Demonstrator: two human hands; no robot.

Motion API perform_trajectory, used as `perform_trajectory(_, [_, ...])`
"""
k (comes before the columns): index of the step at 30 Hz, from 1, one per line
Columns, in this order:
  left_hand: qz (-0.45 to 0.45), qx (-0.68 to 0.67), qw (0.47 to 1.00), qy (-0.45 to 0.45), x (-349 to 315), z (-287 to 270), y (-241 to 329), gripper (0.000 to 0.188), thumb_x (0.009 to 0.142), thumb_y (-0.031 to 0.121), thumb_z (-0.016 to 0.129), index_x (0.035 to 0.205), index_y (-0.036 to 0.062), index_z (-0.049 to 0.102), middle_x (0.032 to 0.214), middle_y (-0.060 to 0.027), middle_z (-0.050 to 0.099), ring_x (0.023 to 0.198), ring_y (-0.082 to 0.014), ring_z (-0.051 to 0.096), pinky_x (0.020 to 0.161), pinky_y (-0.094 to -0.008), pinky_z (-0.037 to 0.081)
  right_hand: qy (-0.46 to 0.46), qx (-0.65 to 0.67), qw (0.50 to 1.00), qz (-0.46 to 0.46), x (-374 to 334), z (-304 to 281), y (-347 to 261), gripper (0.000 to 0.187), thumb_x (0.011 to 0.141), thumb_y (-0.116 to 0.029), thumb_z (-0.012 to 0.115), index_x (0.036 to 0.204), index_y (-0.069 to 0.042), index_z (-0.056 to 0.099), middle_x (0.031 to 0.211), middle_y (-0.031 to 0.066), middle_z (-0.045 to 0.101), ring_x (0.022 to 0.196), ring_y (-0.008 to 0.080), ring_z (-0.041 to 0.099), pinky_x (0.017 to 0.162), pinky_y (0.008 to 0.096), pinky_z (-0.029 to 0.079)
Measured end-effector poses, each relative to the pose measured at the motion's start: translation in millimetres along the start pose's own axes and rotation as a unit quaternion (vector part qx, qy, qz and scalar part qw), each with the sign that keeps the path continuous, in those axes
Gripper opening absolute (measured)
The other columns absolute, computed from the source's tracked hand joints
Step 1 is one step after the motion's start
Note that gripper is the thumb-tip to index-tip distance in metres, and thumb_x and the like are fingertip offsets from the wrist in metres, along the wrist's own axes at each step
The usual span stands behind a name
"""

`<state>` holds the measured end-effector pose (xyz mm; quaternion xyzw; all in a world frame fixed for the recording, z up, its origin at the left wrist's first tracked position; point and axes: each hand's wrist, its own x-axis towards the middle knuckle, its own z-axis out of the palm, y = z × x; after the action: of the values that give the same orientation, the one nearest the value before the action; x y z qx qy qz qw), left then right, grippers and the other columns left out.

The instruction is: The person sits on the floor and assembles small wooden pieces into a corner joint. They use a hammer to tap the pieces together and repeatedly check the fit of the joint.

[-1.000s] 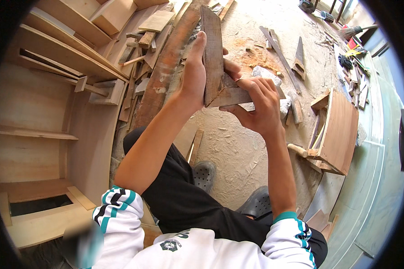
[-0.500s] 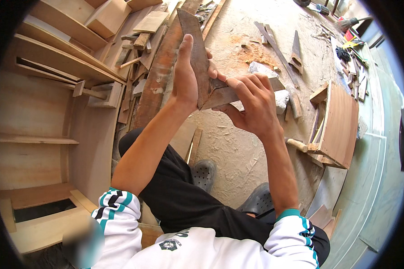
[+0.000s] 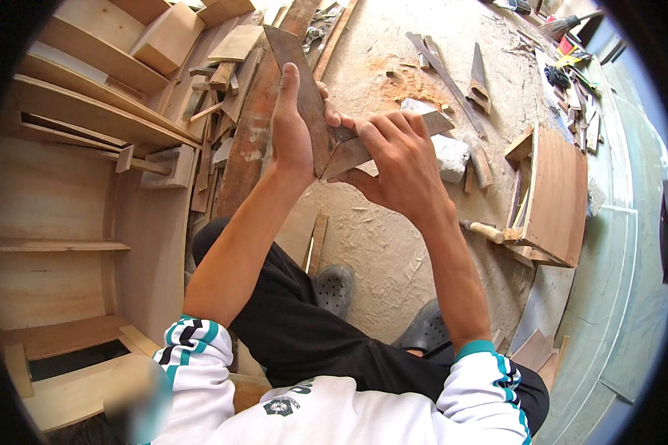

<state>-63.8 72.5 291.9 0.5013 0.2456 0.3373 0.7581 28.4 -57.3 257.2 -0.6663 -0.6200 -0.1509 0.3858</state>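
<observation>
Two dark brown wooden boards meet at their slanted ends in a V-shaped corner, held up in front of me. My left hand (image 3: 293, 141) grips the left board (image 3: 313, 111), thumb along its near face and fingers behind it. My right hand (image 3: 404, 159) is closed around the right board (image 3: 349, 154), fingers over its top and thumb underneath. The fingertips of both hands almost touch near the inside of the joint. The far end of the right board sticks out past my right knuckles.
A pale wooden cabinet (image 3: 152, 245) stands at my left. Scrap wood and a long reddish plank (image 3: 245, 167) lie beside it. Farther off are a handsaw (image 3: 478, 78) and a white block (image 3: 451, 157). On the right stand a wooden box (image 3: 560, 196) and a wooden-handled tool (image 3: 486, 231).
Both hands have turned the joined boards slightly counterclockwise and moved them a little left. The left board leans farther left, and the right board's outer end is higher. The whole view has shifted slightly.
</observation>
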Motion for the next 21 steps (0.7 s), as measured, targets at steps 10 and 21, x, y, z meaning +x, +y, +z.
perform_trajectory(10, [0.006, 0.030, 0.999, 0.017, 5, -7, -9, 0.058, 0.099, 0.062, 0.044, 0.091, 0.0056, 0.052, 0.067, -0.0081, 0.057, 0.072, -0.0178, 0.060, 0.071, -0.0281, 0.048, 0.000, 0.017, 1.000, -0.013, -4, 5, 5, 0.061, 0.065, -0.047, 0.083, 0.105, -0.005, 0.066, 0.093, 0.0045, 0.065, 0.094, 0.0221, 0.062, 0.090, 0.0380, 0.040])
perform_trajectory(21, [-0.032, 0.014, 0.999, 0.022, 0, -10, -17, 0.072, 0.097, 0.071, 0.033, 0.099, 0.0022, 0.055, 0.070, -0.0079, 0.056, 0.071, -0.0193, 0.059, 0.070, -0.0313, 0.049, -0.004, 0.039, 0.999, -0.017, -14, 17, 11, 0.063, 0.068, -0.050, 0.081, 0.111, -0.005, 0.065, 0.093, 0.0057, 0.066, 0.093, 0.0233, 0.062, 0.089, 0.0387, 0.039])
